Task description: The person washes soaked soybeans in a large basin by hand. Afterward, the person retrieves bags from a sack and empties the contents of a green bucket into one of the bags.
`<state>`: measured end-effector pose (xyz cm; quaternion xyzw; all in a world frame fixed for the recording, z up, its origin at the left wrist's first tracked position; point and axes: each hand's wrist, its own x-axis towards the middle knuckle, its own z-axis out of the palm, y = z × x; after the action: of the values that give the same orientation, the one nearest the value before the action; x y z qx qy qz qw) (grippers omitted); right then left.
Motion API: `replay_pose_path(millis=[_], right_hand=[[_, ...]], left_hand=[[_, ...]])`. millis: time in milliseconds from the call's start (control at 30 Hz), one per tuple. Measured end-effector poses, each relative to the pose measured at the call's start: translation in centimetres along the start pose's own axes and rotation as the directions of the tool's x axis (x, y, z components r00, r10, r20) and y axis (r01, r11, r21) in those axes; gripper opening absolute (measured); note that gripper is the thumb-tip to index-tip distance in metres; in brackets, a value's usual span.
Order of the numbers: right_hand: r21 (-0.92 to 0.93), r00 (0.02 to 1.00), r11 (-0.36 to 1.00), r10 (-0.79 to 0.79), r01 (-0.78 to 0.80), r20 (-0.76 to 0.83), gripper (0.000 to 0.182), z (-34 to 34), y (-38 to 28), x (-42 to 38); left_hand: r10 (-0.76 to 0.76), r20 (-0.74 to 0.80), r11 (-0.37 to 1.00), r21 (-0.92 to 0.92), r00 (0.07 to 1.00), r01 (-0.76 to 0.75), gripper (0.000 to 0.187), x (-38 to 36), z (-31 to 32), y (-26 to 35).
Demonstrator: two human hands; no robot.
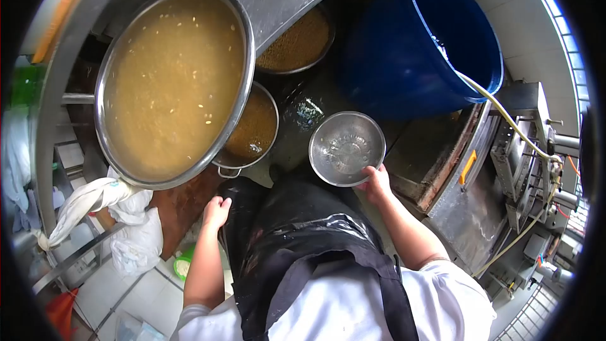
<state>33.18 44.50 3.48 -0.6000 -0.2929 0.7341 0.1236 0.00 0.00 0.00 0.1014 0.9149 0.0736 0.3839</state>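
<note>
My right hand (pixel 377 181) grips the rim of a round metal bowl (pixel 346 148), which has a little clear liquid in it. My left hand (pixel 216 212) hangs beside the black apron (pixel 303 215), fingers curled in, with nothing visible in it. Up and to the left of it stands a large metal basin (pixel 173 88) of cloudy yellow-brown liquid with pale bits floating. Partly under that basin is a smaller handled pot (pixel 255 126) of brown contents. Another basin (pixel 295 41) of brown grains sits farther back.
A big blue barrel (pixel 404 50) stands at the back right, a pale hose (pixel 505 113) running over its rim. Metal equipment with pipes (pixel 524 151) is at the right. White bags (pixel 136 240) hang at the lower left. The floor (pixel 306 110) between is wet.
</note>
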Motion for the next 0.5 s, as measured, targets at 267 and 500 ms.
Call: replay_pose_path(millis=[267, 500], right_hand=[[-0.119, 0.998, 0.993, -0.01, 0.003, -0.057, 0.053, -1.7, 2.3, 5.2], [-0.15, 0.989, 0.984, 0.075, -0.094, -0.127, 0.053, -5.5, 6.5, 6.6]], left_hand=[[-0.479, 0.112, 0.633, -0.642, 0.871, 0.431, 0.064, 16.4, 6.6, -2.0], [-0.399, 0.437, -0.271, -0.896, 0.806, 0.351, 0.043, 23.7, 13.2, -3.2]])
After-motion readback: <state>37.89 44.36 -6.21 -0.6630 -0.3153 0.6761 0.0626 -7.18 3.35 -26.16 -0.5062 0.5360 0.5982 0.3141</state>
